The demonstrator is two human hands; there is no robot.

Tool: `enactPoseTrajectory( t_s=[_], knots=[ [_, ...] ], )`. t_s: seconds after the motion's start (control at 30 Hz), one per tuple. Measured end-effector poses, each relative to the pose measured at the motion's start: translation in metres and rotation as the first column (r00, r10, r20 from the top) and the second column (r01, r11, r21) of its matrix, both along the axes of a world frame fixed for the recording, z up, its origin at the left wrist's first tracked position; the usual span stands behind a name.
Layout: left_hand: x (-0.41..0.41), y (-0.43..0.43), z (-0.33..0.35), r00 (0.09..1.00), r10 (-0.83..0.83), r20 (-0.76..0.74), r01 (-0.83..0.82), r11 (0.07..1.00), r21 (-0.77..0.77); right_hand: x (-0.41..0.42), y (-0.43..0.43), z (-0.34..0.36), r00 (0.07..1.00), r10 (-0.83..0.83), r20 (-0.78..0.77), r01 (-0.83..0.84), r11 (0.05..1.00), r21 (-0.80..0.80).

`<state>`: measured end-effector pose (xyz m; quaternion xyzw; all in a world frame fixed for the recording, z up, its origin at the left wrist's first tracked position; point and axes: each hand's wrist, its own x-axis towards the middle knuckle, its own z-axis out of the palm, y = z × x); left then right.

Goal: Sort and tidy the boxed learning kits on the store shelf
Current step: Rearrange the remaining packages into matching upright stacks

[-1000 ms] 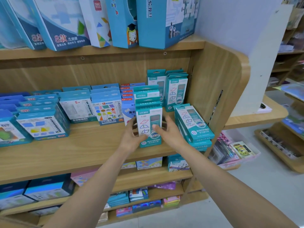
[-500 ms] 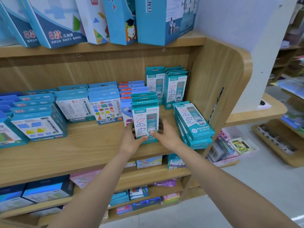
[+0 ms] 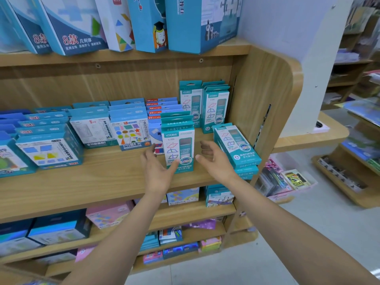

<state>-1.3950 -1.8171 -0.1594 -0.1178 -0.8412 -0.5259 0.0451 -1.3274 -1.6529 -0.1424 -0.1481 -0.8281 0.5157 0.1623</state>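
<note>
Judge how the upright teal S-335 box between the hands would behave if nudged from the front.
The teal S-335 box stands tall on its narrow end, so it would probably tip rather than slide, though matching boxes behind may catch it. It looks like printed card: likely light, fairly stiff. The smooth wooden shelf probably offers little grip.
</note>
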Motion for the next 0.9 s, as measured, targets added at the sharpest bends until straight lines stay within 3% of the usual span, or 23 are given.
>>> enactPoseTrajectory(
  t_s=[0.13,0.23,0.33,0.43,0.53,0.67,0.77,0.9],
  knots=[
    [0.027,0.002,-0.004,0.964,0.166,-0.209,-0.159,0.986,0.054,0.024,0.020,0.004,0.967,-0.187,-0.171,0.210,0.969,0.128],
    [0.053,0.022,0.000,0.960,0.016,-0.281,0.016,0.994,0.112,0.044,0.045,0.002,0.929,-0.314,-0.197,0.366,0.865,0.344],
    [0.064,0.055,0.003,0.946,-0.301,-0.119,0.309,0.950,0.054,0.060,0.063,-0.010,0.941,-0.338,-0.031,0.305,0.802,0.514],
    [0.068,0.084,0.010,0.876,-0.456,0.154,0.458,0.889,0.027,0.067,0.063,-0.018,0.957,-0.285,0.056,0.207,0.802,0.560],
    [0.073,0.101,0.019,0.796,-0.504,0.336,0.493,0.861,0.124,0.071,0.065,-0.012,0.968,-0.250,0.005,0.215,0.843,0.493],
    [0.069,0.113,0.018,0.774,-0.430,0.465,0.386,0.902,0.191,0.084,0.073,-0.020,0.914,-0.397,-0.085,0.402,0.855,0.328],
    [0.065,0.122,0.016,0.749,-0.404,0.526,0.316,0.914,0.253,0.084,0.063,-0.026,0.891,-0.454,0.019,0.449,0.887,0.105],
    [0.062,0.126,0.012,0.724,-0.406,0.558,0.297,0.913,0.279,0.074,0.064,-0.028,0.888,-0.450,0.095,0.447,0.893,0.053]
  ],
)
